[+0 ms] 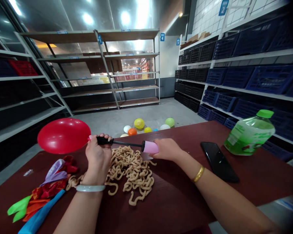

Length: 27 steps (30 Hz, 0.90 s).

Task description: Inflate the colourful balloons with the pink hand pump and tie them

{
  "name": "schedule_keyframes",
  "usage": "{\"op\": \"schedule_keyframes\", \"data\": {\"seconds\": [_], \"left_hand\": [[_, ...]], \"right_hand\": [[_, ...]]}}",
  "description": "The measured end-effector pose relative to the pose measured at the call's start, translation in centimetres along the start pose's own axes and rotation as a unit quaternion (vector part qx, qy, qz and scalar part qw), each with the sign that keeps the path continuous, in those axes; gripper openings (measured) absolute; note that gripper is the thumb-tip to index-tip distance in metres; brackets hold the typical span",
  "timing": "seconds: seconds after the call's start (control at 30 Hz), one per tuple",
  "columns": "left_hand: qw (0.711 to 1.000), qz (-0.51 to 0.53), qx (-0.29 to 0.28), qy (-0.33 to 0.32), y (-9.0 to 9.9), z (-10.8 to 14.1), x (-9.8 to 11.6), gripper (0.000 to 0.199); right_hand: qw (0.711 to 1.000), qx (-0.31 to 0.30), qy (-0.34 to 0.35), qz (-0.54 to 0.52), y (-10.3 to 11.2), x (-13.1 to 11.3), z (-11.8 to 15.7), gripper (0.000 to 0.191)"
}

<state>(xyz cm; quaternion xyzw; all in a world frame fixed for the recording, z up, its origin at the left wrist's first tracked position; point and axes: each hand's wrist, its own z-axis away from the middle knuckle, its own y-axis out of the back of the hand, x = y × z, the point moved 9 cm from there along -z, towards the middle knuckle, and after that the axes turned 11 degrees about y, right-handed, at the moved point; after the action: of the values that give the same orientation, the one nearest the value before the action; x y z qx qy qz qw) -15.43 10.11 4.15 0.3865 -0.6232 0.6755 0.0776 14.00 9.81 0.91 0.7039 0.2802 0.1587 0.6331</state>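
A red balloon (pixel 64 136), swollen with air, points its neck toward my left hand (pixel 99 156). The fingers of that hand are closed round the balloon's neck and the black nozzle end of a hand balloon pump (pixel 127 143). The pump lies level, its black rod drawn out between the two hands. My right hand (pixel 167 149) grips the pump's pink barrel at the other end. Below the pump, a heap of tan, curly, noodle-like strands (pixel 132 172) rests on the dark red table (pixel 175 201).
Limp balloons (pixel 48 185) in several colours lie at the table's left. A black phone (pixel 219 161) and a green-capped bottle (pixel 250 133) stand to the right. Inflated balloons (pixel 139 123) sit on the floor beyond. Shelves (pixel 139 100) with crates (pixel 271 78) line the room.
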Motion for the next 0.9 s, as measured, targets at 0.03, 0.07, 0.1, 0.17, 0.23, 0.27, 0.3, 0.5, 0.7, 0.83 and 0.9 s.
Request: {"op": "schedule_keyframes", "data": {"seconds": [0.03, 0.07, 0.1, 0.17, 0.23, 0.27, 0.3, 0.5, 0.7, 0.83, 0.9], "left_hand": [[1.0, 0.004, -0.005, -0.003, -0.3, 0.4, -0.5, 0.026], [1.0, 0.007, -0.009, 0.0, -0.6, 0.9, -1.3, 0.025], [1.0, 0.01, -0.013, 0.006, -1.0, 1.6, -2.2, 0.025], [0.999, 0.012, -0.019, 0.028, -1.9, 3.2, -4.3, 0.026], [0.998, 0.013, -0.044, 0.049, -3.2, 5.1, -6.2, 0.027], [0.996, 0.013, -0.057, 0.062, -3.9, 5.9, -7.0, 0.027], [0.996, 0.011, -0.062, 0.069, -4.3, 6.6, -7.6, 0.024], [0.995, 0.006, -0.065, 0.079, -4.7, 7.1, -7.7, 0.024], [0.998, 0.007, -0.017, 0.065, -2.0, 2.9, -4.1, 0.017], [0.998, 0.017, 0.032, 0.041, 0.1, 0.5, -1.4, 0.016], [0.998, 0.022, 0.041, 0.03, 0.6, 0.1, -1.0, 0.016]], "right_hand": [[1.0, -0.003, -0.001, 0.003, 0.0, 0.0, 0.0, 0.051], [1.0, -0.006, -0.003, 0.005, 0.1, -0.2, 0.1, 0.051], [1.0, -0.008, -0.004, 0.006, 0.1, -0.4, 0.2, 0.051], [1.0, -0.005, -0.004, 0.004, 0.3, -1.0, 0.3, 0.05], [1.0, 0.005, -0.003, -0.001, 0.5, -1.7, 0.5, 0.048], [1.0, 0.011, -0.004, -0.003, 0.7, -2.1, 0.6, 0.048], [1.0, 0.018, -0.005, -0.005, 0.8, -2.3, 0.7, 0.047], [1.0, 0.015, -0.015, -0.015, 0.8, -2.9, 0.7, 0.052], [1.0, -0.016, -0.017, -0.004, 0.0, -1.3, 0.2, 0.053], [0.999, -0.032, -0.006, 0.007, -0.4, -0.4, 0.1, 0.053], [0.999, -0.031, -0.002, 0.013, -0.3, -0.2, 0.2, 0.053]]}}
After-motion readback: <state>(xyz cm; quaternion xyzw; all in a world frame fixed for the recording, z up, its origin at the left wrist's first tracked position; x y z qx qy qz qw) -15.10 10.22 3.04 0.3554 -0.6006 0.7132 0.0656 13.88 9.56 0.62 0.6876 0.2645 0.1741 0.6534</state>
